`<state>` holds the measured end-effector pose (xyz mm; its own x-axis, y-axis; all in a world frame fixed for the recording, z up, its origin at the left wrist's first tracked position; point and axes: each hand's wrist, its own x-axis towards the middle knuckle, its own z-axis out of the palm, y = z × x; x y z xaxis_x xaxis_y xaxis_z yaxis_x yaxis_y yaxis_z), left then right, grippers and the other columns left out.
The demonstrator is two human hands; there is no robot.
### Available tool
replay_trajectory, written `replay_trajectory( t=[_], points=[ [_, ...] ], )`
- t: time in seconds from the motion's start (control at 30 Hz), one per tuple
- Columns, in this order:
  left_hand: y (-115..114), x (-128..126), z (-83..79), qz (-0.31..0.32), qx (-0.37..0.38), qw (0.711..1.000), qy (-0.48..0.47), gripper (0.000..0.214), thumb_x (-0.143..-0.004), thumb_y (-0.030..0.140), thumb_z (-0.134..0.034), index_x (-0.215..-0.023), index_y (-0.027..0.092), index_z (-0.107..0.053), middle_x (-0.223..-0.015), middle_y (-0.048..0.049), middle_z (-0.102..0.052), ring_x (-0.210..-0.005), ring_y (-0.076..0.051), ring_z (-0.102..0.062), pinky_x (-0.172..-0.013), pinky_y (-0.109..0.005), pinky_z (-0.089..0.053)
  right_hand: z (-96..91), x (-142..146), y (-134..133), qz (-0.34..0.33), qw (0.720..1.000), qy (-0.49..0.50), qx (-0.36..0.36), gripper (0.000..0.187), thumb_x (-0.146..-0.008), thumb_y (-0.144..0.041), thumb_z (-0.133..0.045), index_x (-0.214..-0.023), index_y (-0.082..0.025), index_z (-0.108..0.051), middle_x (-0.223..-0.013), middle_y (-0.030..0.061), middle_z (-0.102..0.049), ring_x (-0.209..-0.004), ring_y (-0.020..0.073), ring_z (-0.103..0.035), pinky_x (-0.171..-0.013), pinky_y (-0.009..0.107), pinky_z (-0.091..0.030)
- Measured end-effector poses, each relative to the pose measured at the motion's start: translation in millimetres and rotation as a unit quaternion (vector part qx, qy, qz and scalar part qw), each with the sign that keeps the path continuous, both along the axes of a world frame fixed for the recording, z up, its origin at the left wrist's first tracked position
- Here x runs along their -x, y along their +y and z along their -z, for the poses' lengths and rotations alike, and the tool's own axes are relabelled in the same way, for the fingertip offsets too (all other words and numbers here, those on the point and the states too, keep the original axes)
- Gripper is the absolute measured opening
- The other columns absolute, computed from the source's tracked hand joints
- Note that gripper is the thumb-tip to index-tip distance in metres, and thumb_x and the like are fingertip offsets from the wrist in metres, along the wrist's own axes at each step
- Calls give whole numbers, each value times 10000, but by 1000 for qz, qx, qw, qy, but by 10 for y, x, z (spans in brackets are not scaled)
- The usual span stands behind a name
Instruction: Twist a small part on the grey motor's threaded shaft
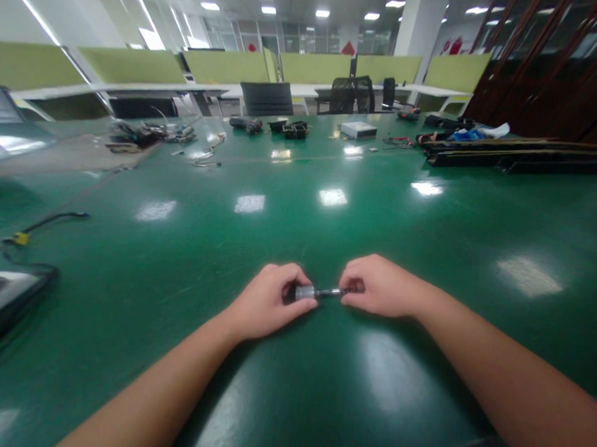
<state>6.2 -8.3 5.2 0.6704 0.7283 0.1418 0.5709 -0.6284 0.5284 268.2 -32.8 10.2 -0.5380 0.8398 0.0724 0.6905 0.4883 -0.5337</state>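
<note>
Just above the green tabletop, my left hand (pixel 269 301) is closed around a grey cylindrical piece with a thin metal shaft (pixel 305 292), its thumb and fingers on the thick body. The shaft points right, with a brighter metal part near its tip. My right hand (pixel 375 285) pinches the shaft's far end between thumb and fingers. A small dark bit shows inside that grip, too small to name. The part of the body inside my left palm is hidden, so its exact kind cannot be made out.
The green table (pixel 182 351) reflects ceiling lights. At left lies a dark-edged device (pixel 9 295) near a black cable (pixel 53 220). Tangled parts (pixel 153 134), dark tools (pixel 246 125) and a silver box (pixel 358 129) lie along the far side; long black strips (pixel 522 155) lie at right.
</note>
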Motion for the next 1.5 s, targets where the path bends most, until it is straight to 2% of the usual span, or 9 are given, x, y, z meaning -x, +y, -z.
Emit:
replay_trajectory(
  t=[0.17,0.33,0.63,0.77,1.17,1.5],
  points=[
    [9,-41,21,16,-11,1000,-7,275,-836,453,-734,-936,202,-677,-797,5,-661,-693,-151,-567,-662,-274,-401,90,176,16,-10,999,28,-15,106,-854,-238,-721,-932,-182,-766,-859,29,-698,-755,138,-597,-689,253,-411],
    [1,-79,21,11,-25,1000,-6,242,-825,404,-738,-931,199,-665,-790,6,-642,-697,-152,-559,-659,-272,-398,115,290,2,-17,998,52,-40,91,-840,-213,-717,-902,-161,-758,-851,36,-690,-783,151,-597,-722,264,-422],
    [-34,-87,-11,16,-38,999,-7,223,-801,315,-748,-980,213,-663,-803,17,-664,-707,-163,-577,-690,-283,-414,121,293,-33,-6,997,67,-28,115,-841,-185,-697,-939,-175,-757,-857,30,-695,-768,143,-599,-703,255,-427],
    [-30,-93,-7,9,-27,1000,-11,209,-800,322,-750,-951,209,-659,-773,20,-656,-681,-158,-568,-650,-268,-400,142,301,-28,11,996,78,-29,128,-827,-178,-707,-949,-183,-746,-847,16,-701,-744,134,-596,-685,248,-421],
    [-19,-91,3,-6,-4,1000,-2,220,-798,352,-768,-904,195,-658,-716,37,-616,-646,-142,-550,-603,-254,-370,146,275,-6,-17,996,68,-52,104,-829,-186,-713,-928,-176,-744,-868,27,-705,-789,151,-616,-731,264,-438],
    [-17,-90,-6,-9,-4,1000,-3,235,-796,370,-770,-892,189,-655,-735,25,-631,-653,-147,-554,-618,-259,-379,130,235,1,-11,997,55,-49,95,-820,-189,-718,-909,-175,-745,-825,20,-684,-734,139,-587,-692,258,-424]
  ],
)
